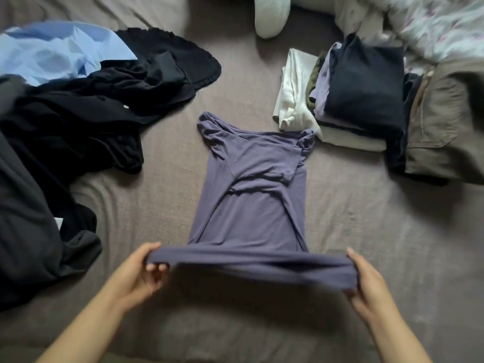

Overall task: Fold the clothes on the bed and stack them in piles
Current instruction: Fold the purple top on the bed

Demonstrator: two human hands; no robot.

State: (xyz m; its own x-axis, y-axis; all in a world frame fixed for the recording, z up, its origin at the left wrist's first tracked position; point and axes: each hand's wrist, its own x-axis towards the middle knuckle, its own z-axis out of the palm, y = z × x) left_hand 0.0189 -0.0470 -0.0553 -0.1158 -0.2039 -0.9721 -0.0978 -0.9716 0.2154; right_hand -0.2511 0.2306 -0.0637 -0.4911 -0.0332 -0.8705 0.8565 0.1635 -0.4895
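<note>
A purple T-shirt (251, 179) lies lengthwise in the middle of the bed (353, 218), collar at the far end, sides and sleeves already folded in to a narrow strip. The left hand (142, 273) and right hand (366, 281) each pinch a corner of the near hem, lifted off the bed and stretched taut.

To do this well, I would keep the hem level and tight, carry it evenly toward the collar, align the edges, then smooth the crease flat.

No containers are visible. Folded piles (361, 93) sit at far right, topped by a navy garment; unfolded dark clothes (78, 113) and a light blue shirt (52, 51) heap at left.
</note>
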